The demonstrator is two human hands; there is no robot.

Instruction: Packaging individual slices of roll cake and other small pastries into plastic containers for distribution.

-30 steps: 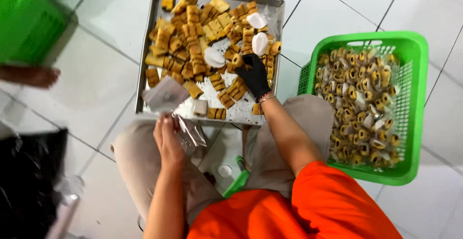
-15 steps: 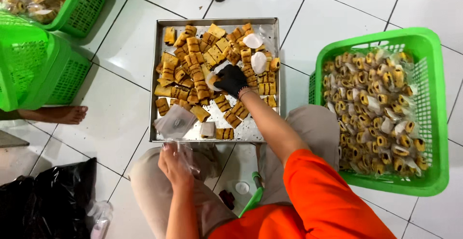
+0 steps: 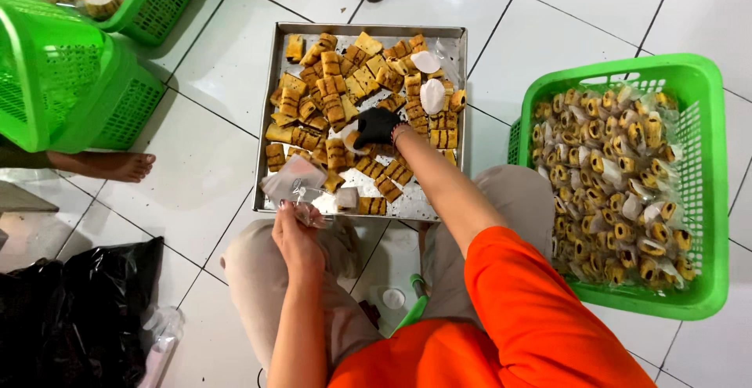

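R hand (image 3: 376, 126), black glove, grip pinching pastry pcs (image 3: 345, 94) at tray (image 3: 270, 122) ctr; L hand (image 3: 298, 235) grip pinching clear bags (image 3: 294, 180) at tray's near edge

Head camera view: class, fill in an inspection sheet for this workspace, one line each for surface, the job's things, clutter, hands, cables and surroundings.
Surface: white tiled floor, used as the work area.
Job's things: metal tray of cut striped pastry pieces; clear plastic wrappers at its near corner.
Clutter: black plastic bag lower left; small white cap between the knees.
Hands: left hand bare, pinching the clear plastic wrappers; right hand in a black glove, down among the pastry pieces.
Cables: nothing seen.
Surroundings: green basket of wrapped pastries on the right; more green baskets upper left; another person's bare foot.
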